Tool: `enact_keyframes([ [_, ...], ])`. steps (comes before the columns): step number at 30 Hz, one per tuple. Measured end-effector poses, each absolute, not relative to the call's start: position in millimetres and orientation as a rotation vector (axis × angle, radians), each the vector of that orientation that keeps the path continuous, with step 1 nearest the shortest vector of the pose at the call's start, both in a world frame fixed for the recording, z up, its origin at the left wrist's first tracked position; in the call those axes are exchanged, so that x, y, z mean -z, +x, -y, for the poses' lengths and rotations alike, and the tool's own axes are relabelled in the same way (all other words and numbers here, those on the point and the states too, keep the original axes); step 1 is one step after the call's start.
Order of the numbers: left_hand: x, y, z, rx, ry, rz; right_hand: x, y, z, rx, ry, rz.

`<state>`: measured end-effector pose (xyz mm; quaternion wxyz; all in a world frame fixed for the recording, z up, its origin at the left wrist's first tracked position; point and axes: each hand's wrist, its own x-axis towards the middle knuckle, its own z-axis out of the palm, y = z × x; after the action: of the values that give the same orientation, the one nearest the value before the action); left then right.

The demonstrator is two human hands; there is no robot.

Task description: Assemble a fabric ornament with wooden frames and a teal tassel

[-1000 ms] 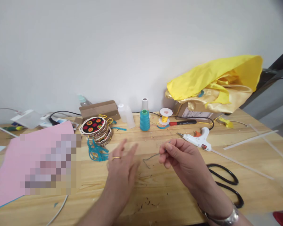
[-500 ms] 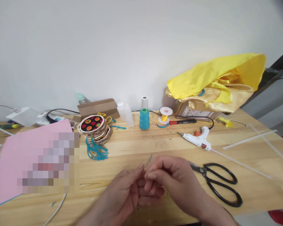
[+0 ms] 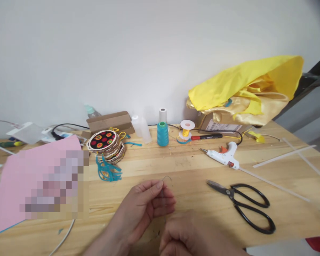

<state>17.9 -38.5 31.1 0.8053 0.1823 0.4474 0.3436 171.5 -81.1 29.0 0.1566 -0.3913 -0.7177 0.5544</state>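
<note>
The left hand pinches a thin grey thread, whose loose end curls up at 12 o'clock from the fingertips. The right hand, at 5 o'clock from it, is curled into a fist; whether it holds the thread's other end I cannot tell. No knot or loop shows yet, so the work looks early. Black steel scissors lie at 3 o'clock on the pale wooden table; a teal cone spool stands at 12.
</note>
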Motion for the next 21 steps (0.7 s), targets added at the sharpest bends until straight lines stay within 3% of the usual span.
enact_keyframes([
  [6, -31, 18, 33, -0.780, 0.404, -0.970, -10, 162, 79, -1.682, -0.935, 2.230],
  [12, -32, 17, 30, -0.816, 0.434, -0.962, 18, 160, 87, -1.453, -0.842, 2.363],
  [21, -32, 17, 29, -0.848, 0.418, -0.977, 32, 159, 91, -1.441, -0.866, 2.455],
])
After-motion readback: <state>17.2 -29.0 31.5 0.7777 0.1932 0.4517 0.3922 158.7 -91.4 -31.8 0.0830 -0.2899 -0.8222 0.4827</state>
